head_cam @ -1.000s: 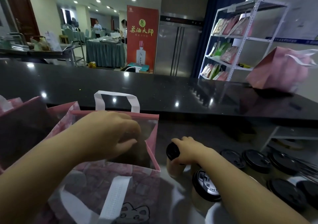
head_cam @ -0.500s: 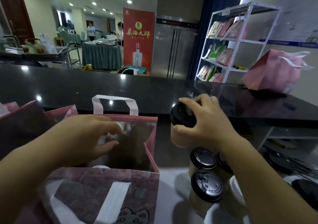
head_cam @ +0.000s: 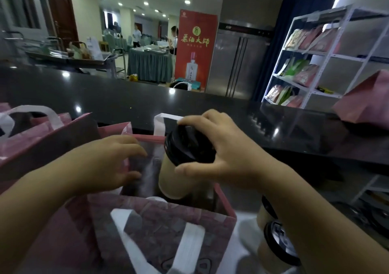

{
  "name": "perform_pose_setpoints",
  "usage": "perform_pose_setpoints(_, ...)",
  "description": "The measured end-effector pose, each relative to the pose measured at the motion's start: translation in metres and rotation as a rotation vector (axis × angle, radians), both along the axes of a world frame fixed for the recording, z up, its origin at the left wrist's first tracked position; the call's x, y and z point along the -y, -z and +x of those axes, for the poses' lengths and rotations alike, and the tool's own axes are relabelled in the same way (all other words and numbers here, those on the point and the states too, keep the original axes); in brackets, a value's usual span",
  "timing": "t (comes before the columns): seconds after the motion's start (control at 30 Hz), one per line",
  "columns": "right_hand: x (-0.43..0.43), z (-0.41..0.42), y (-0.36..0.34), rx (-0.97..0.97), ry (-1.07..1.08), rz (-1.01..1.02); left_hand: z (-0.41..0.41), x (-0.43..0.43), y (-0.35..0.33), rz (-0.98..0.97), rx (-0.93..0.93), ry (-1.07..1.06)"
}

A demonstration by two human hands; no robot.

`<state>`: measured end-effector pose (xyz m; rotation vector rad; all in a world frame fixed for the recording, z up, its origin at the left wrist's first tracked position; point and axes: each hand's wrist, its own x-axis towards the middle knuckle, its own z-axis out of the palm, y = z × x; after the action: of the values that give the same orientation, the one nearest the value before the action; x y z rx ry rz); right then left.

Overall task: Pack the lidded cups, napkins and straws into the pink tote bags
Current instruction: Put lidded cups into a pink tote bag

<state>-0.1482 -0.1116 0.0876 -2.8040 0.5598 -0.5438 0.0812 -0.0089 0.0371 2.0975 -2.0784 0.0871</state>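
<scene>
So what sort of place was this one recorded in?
Probably a drinks service counter in a hotel banquet hall or event venue: a long black counter, a steel commercial fridge behind it, and skirted banquet tables farther back.

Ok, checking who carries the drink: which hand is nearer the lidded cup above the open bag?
Right. The right hand grips the lidded cup by its black lid; the left hand is to its left, at the pink bag's left edge, not touching it.
</scene>
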Motion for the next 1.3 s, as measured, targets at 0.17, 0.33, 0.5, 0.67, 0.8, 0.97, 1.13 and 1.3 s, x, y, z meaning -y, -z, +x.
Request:
perform_pose_setpoints(0.17, 0.005, 0.014, 0.025, -0.345, -0.018, -0.126, 0.007, 0.000, 0.011, 0.084, 0.014, 0.027)
perform_pose_setpoints(0.33, 0.011, 0.024, 0.045, -0.644, -0.006, -0.169, 0.004, -0.001, 0.021, 0.103, 0.029, 0.079)
perform_pose_setpoints(0.5, 0.012, 0.035, 0.066, -0.811, 0.055, -0.137, -0.003, -0.001, 0.025, 0.135, 0.055, 0.085)
perform_pose_setpoints(0.67, 0.011, 0.043, 0.083, -0.864, 0.057, -0.168, -0.006, -0.005, 0.026, 0.158, 0.087, 0.087)
perform_pose_setpoints(0.8, 0.014, 0.047, 0.090, -0.871, 0.060, -0.189, -0.008, -0.006, 0.025, 0.173, 0.091, 0.100)
perform_pose_setpoints(0.97, 0.015, 0.045, 0.092, -0.898, 0.023, -0.144, -0.007, -0.007, 0.026, 0.161, 0.072, 0.098)
perform_pose_setpoints(1.13, 0.015, 0.043, 0.094, -0.885, -0.004, -0.149, -0.006, -0.009, 0.027, 0.142, 0.057, 0.107)
perform_pose_setpoints(1.3, 0.012, 0.043, 0.099, -0.955, 0.005, -0.104, -0.008, -0.010, 0.027, 0.135, 0.058, 0.100)
